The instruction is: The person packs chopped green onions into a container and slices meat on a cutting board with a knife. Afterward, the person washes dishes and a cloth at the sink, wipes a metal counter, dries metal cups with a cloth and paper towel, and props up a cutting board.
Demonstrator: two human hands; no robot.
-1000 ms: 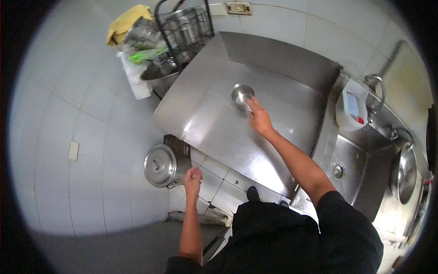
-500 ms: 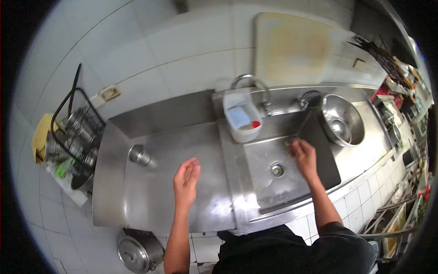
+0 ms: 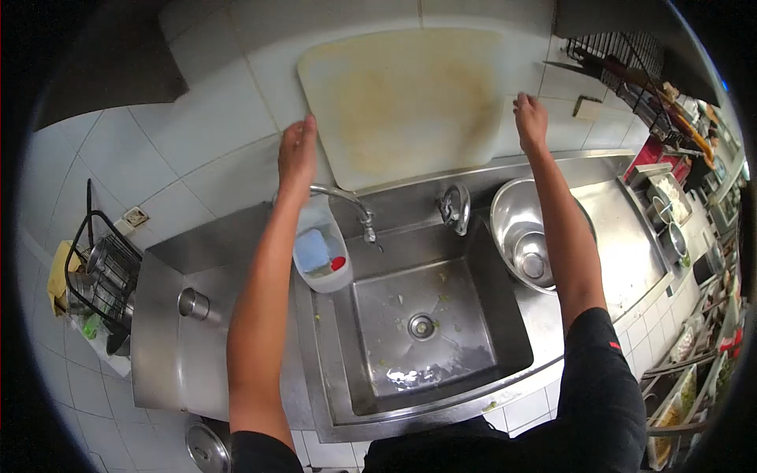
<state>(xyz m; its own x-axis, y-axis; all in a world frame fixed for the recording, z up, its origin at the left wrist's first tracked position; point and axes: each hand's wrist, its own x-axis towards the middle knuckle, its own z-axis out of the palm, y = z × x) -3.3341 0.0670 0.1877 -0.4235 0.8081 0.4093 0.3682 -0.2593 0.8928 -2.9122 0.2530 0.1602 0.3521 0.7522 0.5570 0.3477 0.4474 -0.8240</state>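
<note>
A large, stained white cutting board [image 3: 402, 102] leans against the tiled wall behind the sink. My left hand [image 3: 297, 158] is raised by its left edge, fingers upward and slightly bent, with nothing in them. On the other side, my right hand [image 3: 531, 122] is up near the board's right edge, fingers loosely curved and no object visible in them. A small gap shows between that hand and the board; whether the left hand touches it I cannot tell. Below lies the steel sink [image 3: 465, 347], wet and dotted with green scraps around its drain [image 3: 422, 325].
A curved faucet [image 3: 367, 221] and a second tap [image 3: 455, 209] rise at the sink's back. A white plastic tub [image 3: 335, 280] with a blue cloth stands left; steel bowls [image 3: 512, 209] sit right. Farther left are a steel cup [image 3: 193, 303] and wire rack [image 3: 98, 256].
Both hands have risen from over the counter and sink to either side of the cutting board. The view has shifted right, bringing the board and sink nearer the middle.
</note>
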